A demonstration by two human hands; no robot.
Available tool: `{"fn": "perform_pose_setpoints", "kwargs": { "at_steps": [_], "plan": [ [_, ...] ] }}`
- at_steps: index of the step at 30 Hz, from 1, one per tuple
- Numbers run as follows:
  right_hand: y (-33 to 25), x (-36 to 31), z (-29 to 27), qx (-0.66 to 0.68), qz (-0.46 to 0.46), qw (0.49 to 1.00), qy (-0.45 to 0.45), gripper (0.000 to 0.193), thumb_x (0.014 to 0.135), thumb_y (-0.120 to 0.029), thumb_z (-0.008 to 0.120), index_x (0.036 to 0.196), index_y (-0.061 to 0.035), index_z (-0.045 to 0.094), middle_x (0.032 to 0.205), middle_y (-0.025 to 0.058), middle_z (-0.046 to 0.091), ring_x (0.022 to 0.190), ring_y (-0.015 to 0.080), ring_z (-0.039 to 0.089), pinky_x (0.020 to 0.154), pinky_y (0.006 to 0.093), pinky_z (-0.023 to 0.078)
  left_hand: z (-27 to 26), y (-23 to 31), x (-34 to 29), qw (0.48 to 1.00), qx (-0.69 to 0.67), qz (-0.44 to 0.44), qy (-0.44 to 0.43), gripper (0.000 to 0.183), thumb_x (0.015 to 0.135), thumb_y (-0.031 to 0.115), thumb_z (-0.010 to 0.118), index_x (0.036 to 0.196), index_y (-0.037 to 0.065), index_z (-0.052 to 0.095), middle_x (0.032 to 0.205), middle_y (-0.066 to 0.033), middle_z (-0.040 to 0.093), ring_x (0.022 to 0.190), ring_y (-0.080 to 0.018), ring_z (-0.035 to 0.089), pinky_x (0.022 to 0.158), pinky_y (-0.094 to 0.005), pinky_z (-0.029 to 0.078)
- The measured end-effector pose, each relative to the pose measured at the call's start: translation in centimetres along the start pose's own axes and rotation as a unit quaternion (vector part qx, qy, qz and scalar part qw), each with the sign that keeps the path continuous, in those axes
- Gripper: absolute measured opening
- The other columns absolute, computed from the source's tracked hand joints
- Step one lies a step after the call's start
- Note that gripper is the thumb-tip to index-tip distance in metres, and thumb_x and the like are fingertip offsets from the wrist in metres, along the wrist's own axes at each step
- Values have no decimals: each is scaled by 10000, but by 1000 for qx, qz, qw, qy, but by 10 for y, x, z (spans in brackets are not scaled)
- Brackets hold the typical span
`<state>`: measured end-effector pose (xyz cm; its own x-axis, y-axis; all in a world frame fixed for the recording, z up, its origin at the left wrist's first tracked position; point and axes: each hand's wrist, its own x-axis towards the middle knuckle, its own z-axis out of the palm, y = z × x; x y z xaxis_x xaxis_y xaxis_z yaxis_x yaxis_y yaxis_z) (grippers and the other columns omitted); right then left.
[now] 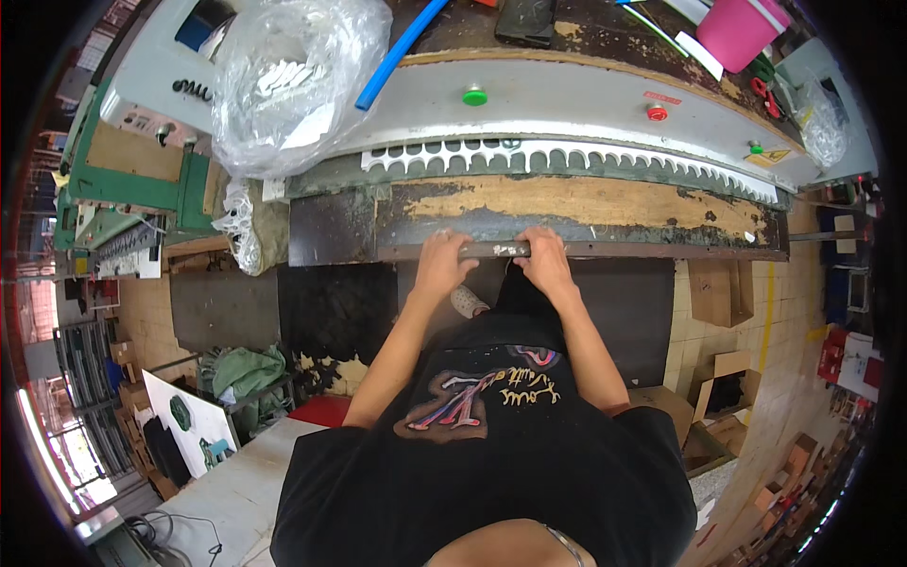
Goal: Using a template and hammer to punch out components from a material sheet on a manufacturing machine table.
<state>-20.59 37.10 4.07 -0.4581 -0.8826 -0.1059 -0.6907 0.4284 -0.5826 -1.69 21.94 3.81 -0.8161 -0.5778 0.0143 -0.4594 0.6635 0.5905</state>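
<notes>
My left hand [442, 263] and my right hand [545, 260] are side by side at the front edge of a worn wooden board [557, 208]. Both are closed round a short dark bar handle [496, 250] at that edge, with the thumbs turned toward each other. The fingers' undersides are partly hidden. Beyond the board, a white strip with a scalloped edge [567, 161] runs along the machine's slot. Behind it rises a grey machine panel [567, 94] with a green button [474, 95], a red button [657, 112] and another green button [756, 146].
A transparent plastic bag [293, 94] and a blue tube [402, 55] lie at the upper left. A pink container [742, 33] stands at the upper right. Green machinery [137, 189] is to the left. Cardboard boxes [721, 293] sit on the tiled floor at right.
</notes>
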Motion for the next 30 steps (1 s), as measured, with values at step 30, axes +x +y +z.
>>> {"fn": "perform_pose_setpoints", "kwargs": {
  "at_steps": [30],
  "plan": [
    [69,142,-2,419,93,881,202,348,969,-102,620,1309,-32,584,966,107,639,834,177,647,743,325,544,50,14,153,981,-127,3,144,428,902,271,719,1257,47,636,1295,-198,584,1223,-425,521,1063,-545,375]
  ]
}}
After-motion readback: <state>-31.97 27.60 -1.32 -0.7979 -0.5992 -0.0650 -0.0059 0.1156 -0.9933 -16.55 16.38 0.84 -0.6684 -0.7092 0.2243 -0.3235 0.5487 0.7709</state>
